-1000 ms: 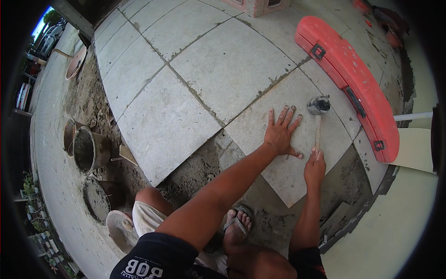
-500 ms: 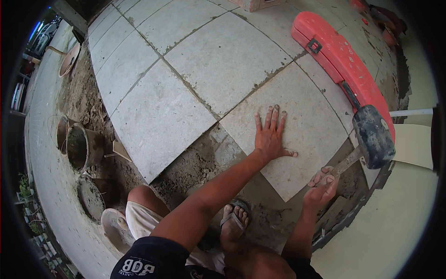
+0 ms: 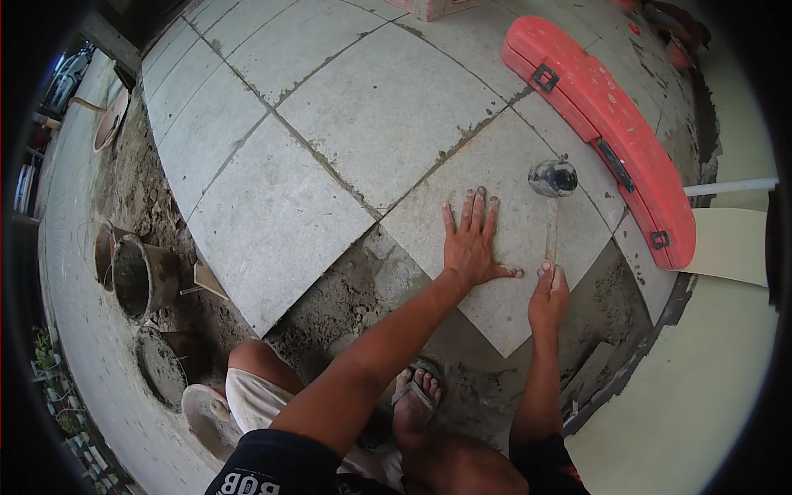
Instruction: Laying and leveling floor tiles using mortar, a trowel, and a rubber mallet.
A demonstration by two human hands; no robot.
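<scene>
My left hand (image 3: 471,252) lies flat with spread fingers on a large grey floor tile (image 3: 503,309). That tile's near corner reaches out over wet mortar (image 3: 610,305). In my right hand (image 3: 548,301) is the pale handle of a rubber mallet (image 3: 551,178), gripped near its lower end. The mallet's black head is over the right part of the same tile; whether it touches the surface I cannot tell. Just left of this tile, another tile (image 3: 280,223) borders the rough mortar bed. My sandalled foot (image 3: 417,396) stands in the mortar below my left forearm.
A long red plastic case (image 3: 606,132) lies on the tiles at right, by a pale wall. Mortar-stained buckets (image 3: 136,276) and a round pan (image 3: 210,417) stand at left, near a small wood piece (image 3: 211,281). Another person (image 3: 676,37) shows partly at the far right.
My right hand has swung the mallet left and down from beside the red case to over the tile. My left hand stays pressed on the tile. The view has shifted slightly.
</scene>
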